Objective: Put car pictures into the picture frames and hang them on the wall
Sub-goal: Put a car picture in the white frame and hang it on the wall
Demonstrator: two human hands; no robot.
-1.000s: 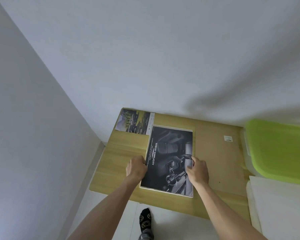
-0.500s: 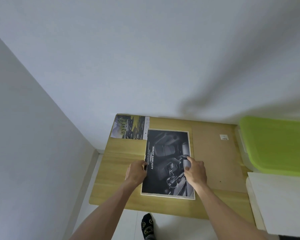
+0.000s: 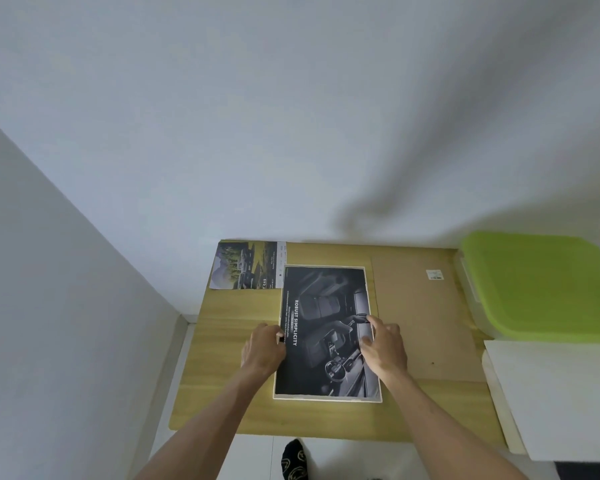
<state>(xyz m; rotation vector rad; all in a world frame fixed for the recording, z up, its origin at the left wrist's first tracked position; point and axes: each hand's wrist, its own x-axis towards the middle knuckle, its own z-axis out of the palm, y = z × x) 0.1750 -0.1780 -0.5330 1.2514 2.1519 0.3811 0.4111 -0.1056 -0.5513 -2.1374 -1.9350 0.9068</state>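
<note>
Left hand (image 3: 264,348) sat at the left edge of the dark picture (image 3: 323,327), fingers curled there, seemingly pinching the edge or a small dark clip on the frame (image 3: 326,398); which of the two could not be told. Right hand (image 3: 383,346) lay on the picture's right edge, fingers spread and bent, pressing down on it without closing round anything.

That picture lay flat inside the pale frame, in the middle of the table (image 3: 222,393), with a thin white border showing along its near and right sides. A second picture (image 3: 248,266), a car in green landscape, lay unframed at the table's far left corner, touching or just under the frame's corner. A brown board (image 3: 423,317), likely the frame's backing, lay just beside the frame on the right. A green-lidded box (image 3: 541,285) stood further right.

By my reading, the step in hand was seating the first picture squarely in its frame. Next would come laying the board over it and fastening the clips, which calls for holding the paper from sliding while the board goes down. Hanging had not begun; the wall (image 3: 291,116) was bare.
</note>
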